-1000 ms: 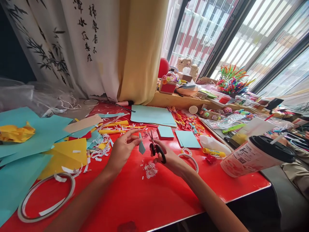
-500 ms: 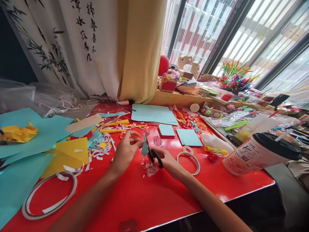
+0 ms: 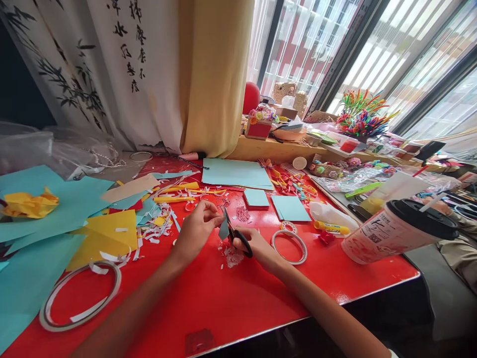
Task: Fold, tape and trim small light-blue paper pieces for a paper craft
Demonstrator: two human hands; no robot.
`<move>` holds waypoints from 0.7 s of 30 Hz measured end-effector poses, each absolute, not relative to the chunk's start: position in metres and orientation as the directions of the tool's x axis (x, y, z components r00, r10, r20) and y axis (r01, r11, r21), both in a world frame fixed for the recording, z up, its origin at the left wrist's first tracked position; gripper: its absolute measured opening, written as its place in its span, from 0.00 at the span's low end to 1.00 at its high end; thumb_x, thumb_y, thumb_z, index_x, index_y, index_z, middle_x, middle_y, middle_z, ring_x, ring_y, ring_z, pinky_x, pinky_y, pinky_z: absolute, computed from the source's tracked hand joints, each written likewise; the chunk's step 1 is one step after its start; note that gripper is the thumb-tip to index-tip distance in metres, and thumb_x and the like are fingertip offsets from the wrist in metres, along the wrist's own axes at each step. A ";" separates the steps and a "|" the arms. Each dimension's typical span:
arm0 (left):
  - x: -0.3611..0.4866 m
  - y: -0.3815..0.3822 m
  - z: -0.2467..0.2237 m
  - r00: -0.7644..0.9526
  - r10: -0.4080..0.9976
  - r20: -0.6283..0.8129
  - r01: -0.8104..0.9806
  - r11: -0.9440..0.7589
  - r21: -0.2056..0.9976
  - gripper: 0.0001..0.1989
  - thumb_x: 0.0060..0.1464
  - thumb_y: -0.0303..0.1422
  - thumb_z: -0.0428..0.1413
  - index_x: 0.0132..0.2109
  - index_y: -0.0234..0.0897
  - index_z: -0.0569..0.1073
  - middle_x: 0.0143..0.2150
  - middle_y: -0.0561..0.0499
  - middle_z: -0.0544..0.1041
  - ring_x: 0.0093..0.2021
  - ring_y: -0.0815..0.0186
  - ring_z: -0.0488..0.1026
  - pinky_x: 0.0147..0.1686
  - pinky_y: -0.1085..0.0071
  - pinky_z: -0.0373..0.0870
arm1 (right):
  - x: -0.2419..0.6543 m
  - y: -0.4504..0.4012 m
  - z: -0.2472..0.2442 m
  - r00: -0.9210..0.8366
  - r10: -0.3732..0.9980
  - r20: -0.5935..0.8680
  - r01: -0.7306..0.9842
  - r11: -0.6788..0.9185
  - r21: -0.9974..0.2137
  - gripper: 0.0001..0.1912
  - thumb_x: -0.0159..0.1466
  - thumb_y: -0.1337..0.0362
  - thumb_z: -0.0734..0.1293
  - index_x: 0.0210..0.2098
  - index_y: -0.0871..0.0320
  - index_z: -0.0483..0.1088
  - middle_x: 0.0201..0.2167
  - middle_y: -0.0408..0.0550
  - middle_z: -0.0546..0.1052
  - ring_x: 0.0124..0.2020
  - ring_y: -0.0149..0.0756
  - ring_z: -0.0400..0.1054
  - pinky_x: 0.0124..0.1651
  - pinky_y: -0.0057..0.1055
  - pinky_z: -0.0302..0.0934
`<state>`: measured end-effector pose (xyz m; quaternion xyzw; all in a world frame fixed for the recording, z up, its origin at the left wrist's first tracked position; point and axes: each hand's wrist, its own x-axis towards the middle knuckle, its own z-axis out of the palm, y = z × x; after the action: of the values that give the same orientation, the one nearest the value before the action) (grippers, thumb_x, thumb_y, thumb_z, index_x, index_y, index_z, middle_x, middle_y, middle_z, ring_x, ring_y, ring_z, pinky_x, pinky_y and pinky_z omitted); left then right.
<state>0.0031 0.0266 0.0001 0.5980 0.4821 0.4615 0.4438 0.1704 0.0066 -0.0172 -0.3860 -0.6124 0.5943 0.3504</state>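
Note:
My left hand [image 3: 197, 226] pinches a small light-blue piece of paper [image 3: 223, 231] between thumb and fingers. In my right hand [image 3: 253, 243] is a pair of black-handled scissors [image 3: 243, 242], its blades pointing up and left against the paper. Whether the blades are fully closed I cannot tell. Below the hands, small pale scraps [image 3: 233, 256] lie on the red table [image 3: 194, 298]. Just beyond them are a stack of small blue paper squares [image 3: 257, 198] and a larger blue stack [image 3: 290, 208]. A roll of tape [image 3: 306, 253] lies right of my right hand.
On the left lie big blue sheets [image 3: 44, 243], yellow paper [image 3: 112, 233], paper shreds and a large tape ring [image 3: 43, 318]. A lidded drink cup [image 3: 387, 233] and a yellow glue stick [image 3: 331, 227] are at right. Craft supplies crowd the sill [image 3: 242, 147] behind.
The view has shifted slightly. Both hands stay nearly in place, and the scissor blades and the blue paper have turned a little against each other.

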 end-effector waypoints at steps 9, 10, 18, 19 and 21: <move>0.000 0.032 -0.001 0.228 0.971 0.067 -0.011 -0.067 0.998 0.12 0.44 0.35 0.56 0.34 0.37 0.61 0.26 0.56 0.70 0.29 0.69 0.69 0.33 0.71 0.64 | 0.171 0.006 -0.012 -0.420 0.907 0.007 0.122 0.064 -0.990 0.21 0.50 0.48 0.67 0.31 0.61 0.69 0.23 0.42 0.62 0.24 0.26 0.52 0.25 0.25 0.45; 0.001 0.032 0.000 0.241 0.968 0.063 -0.024 -0.059 0.998 0.12 0.44 0.35 0.56 0.34 0.37 0.61 0.26 0.56 0.69 0.28 0.70 0.69 0.32 0.71 0.64 | 0.171 0.006 -0.012 -0.409 0.912 0.015 0.131 0.074 -0.989 0.22 0.50 0.47 0.67 0.33 0.61 0.70 0.24 0.43 0.62 0.25 0.27 0.53 0.26 0.25 0.46; 0.004 0.027 -0.001 0.148 0.981 0.125 0.013 -0.128 0.992 0.11 0.47 0.36 0.55 0.33 0.38 0.61 0.27 0.55 0.71 0.30 0.67 0.72 0.34 0.70 0.66 | 0.170 0.004 -0.010 -0.446 0.895 -0.009 0.131 0.055 -0.990 0.25 0.49 0.43 0.65 0.28 0.61 0.67 0.22 0.42 0.62 0.24 0.27 0.53 0.25 0.25 0.46; 0.004 0.027 -0.001 0.144 0.980 0.134 0.047 -0.142 0.989 0.11 0.47 0.37 0.55 0.33 0.38 0.61 0.27 0.55 0.71 0.30 0.67 0.72 0.34 0.70 0.65 | 0.170 0.004 -0.010 -0.454 0.891 -0.009 0.120 0.051 -0.991 0.25 0.49 0.42 0.65 0.27 0.61 0.66 0.22 0.42 0.61 0.24 0.26 0.52 0.25 0.25 0.45; 0.004 0.027 -0.002 0.145 0.979 0.146 0.107 -0.162 0.981 0.10 0.47 0.37 0.54 0.33 0.38 0.61 0.27 0.55 0.72 0.30 0.66 0.72 0.33 0.70 0.65 | 0.170 0.003 -0.010 -0.466 0.885 -0.009 0.099 0.042 -0.994 0.26 0.50 0.42 0.64 0.25 0.61 0.63 0.21 0.41 0.59 0.23 0.26 0.50 0.24 0.25 0.43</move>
<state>0.0041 0.0265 -0.0018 0.5989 0.4530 0.4717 0.4622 0.1699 0.0027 -0.0105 -0.3870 -0.6355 0.5738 0.3423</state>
